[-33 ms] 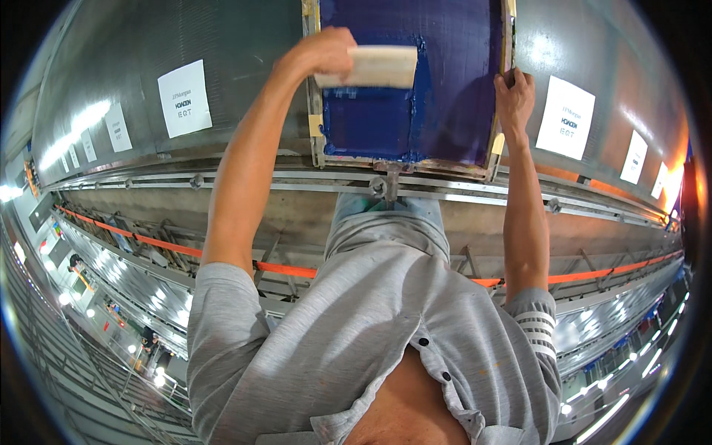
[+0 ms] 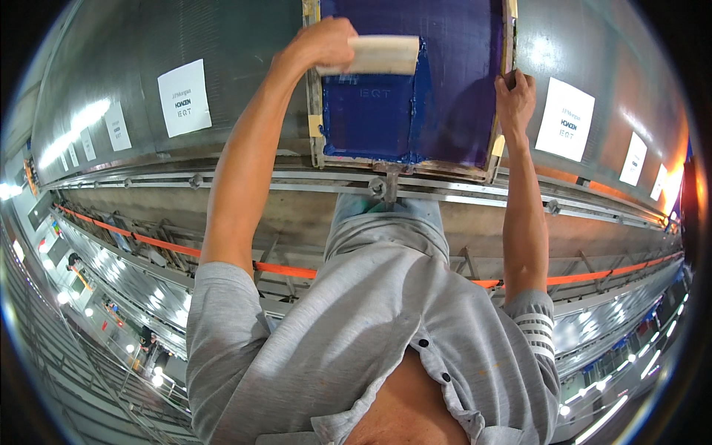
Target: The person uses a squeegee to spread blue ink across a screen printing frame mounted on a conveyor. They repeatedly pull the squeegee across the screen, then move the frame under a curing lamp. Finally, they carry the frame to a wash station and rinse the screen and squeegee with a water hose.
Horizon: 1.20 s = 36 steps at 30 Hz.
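Nothing has shifted — left hand (image 2: 322, 43) clenched on the wooden squeegee (image 2: 374, 55), right hand (image 2: 514, 95) gripping the blue-inked screen frame (image 2: 404, 157), mid-stroke.

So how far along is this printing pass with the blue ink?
Blue ink already coats the screen inside its wooden frame. In hand: the left hand holds the wooden squeegee on the mesh near the frame's far end, while the right hand grips the frame's side. Left: the stretch of screen between squeegee and near edge, by the look of it.
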Available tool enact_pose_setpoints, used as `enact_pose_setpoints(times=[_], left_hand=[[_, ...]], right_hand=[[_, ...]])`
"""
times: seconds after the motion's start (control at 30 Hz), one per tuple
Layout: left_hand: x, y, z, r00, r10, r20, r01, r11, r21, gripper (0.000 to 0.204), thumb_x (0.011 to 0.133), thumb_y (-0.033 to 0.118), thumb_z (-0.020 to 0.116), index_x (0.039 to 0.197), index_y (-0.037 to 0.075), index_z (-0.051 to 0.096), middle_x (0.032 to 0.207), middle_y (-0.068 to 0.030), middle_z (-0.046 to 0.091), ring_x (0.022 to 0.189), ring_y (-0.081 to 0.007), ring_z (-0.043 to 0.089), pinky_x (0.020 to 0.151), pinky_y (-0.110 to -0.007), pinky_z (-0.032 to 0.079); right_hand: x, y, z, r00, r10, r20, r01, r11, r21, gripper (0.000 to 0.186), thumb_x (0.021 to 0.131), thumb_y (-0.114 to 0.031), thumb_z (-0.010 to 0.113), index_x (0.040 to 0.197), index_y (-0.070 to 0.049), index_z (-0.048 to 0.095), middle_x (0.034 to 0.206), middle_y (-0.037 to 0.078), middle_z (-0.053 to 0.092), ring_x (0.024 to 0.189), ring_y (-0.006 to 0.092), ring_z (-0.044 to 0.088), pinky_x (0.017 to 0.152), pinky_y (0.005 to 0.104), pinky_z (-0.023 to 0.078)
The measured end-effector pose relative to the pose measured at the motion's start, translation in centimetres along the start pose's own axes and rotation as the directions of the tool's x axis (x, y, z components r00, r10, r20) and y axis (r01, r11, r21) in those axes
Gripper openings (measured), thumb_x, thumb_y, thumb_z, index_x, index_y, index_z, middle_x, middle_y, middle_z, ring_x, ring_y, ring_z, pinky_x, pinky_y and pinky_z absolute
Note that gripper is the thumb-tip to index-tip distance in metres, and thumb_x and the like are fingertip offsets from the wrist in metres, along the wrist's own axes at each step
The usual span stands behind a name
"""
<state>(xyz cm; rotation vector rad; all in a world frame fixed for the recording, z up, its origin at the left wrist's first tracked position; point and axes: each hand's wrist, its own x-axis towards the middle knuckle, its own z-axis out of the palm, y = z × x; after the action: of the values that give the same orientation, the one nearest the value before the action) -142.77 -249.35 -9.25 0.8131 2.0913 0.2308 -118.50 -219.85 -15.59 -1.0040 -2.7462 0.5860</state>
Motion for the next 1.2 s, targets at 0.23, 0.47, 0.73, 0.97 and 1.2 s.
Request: enact_pose_setpoints(times=[0.23, 0.47, 0.73, 0.97, 1.2], left_hand=[[-3.6, 0.4, 7.7, 0.726, 0.215, -0.653, -0.172, 0.977, 0.130, 0.034, 0.078, 0.004, 0.060, 0.105, 0.017, 0.078, 0.100, -0.0115, 0.075, 0.092, -0.0311, 0.071, 0.081, -0.042, 0.058], [-13.2, 1.9, 19.7, 0.600, 0.211, -0.772, -0.207, 0.973, 0.105, 0.053, 0.066, -0.007, 0.055, 0.117, -0.001, 0.068, 0.121, -0.0145, 0.068, 0.115, -0.0332, 0.063, 0.099, -0.043, 0.051], [-18.2, -6.5, 17.0, 0.670, 0.189, -0.718, -0.241, 0.970, 0.030, 0.053, 0.066, -0.005, 0.060, 0.118, 0.002, 0.068, 0.122, -0.0135, 0.068, 0.117, -0.0300, 0.063, 0.101, -0.043, 0.050], [-26.1, -27.7, 11.6, 0.736, 0.165, -0.656, -0.125, 0.986, 0.108, 0.052, 0.063, -0.009, 0.067, 0.114, 0.002, 0.069, 0.114, -0.0153, 0.070, 0.107, -0.0330, 0.067, 0.094, -0.042, 0.054], [-28.7, -36.1, 8.4, 0.802, 0.151, -0.578, -0.098, 0.988, 0.122, 0.056, 0.062, -0.014, 0.056, 0.114, 0.002, 0.071, 0.117, -0.0134, 0.071, 0.112, -0.0314, 0.066, 0.097, -0.041, 0.052]], right_hand=[[0.2, 0.2, -0.1, 0.999, -0.034, -0.035, 0.034, 0.999, -0.007, 0.028, 0.082, -0.021, 0.072, 0.098, 0.001, 0.068, 0.100, 0.017, 0.062, 0.090, 0.0346, 0.064, 0.082, 0.0438, 0.051], [0.1, -1.6, -1.7, 0.997, -0.042, -0.063, 0.044, 0.998, 0.038, 0.034, 0.085, -0.021, 0.072, 0.111, 0.002, 0.069, 0.102, 0.014, 0.061, 0.088, 0.0270, 0.063, 0.082, 0.0396, 0.051], [-2.2, -9.6, 0.7, 0.981, -0.107, -0.164, 0.130, 0.982, 0.138, 0.025, 0.083, -0.009, 0.072, 0.106, 0.000, 0.070, 0.099, 0.010, 0.061, 0.086, 0.0202, 0.061, 0.078, 0.0346, 0.051], [-9.4, -27.8, 16.5, 0.987, -0.056, -0.152, 0.116, 0.901, 0.418, 0.015, 0.075, -0.008, 0.069, 0.088, -0.005, 0.061, 0.091, 0.013, 0.060, 0.082, 0.0309, 0.057, 0.073, 0.0448, 0.047], [-12.5, -37.2, 19.5, 0.977, 0.022, -0.213, 0.052, 0.940, 0.337, 0.032, 0.075, -0.010, 0.070, 0.106, -0.002, 0.065, 0.101, 0.017, 0.059, 0.096, 0.0373, 0.060, 0.080, 0.0460, 0.053]])
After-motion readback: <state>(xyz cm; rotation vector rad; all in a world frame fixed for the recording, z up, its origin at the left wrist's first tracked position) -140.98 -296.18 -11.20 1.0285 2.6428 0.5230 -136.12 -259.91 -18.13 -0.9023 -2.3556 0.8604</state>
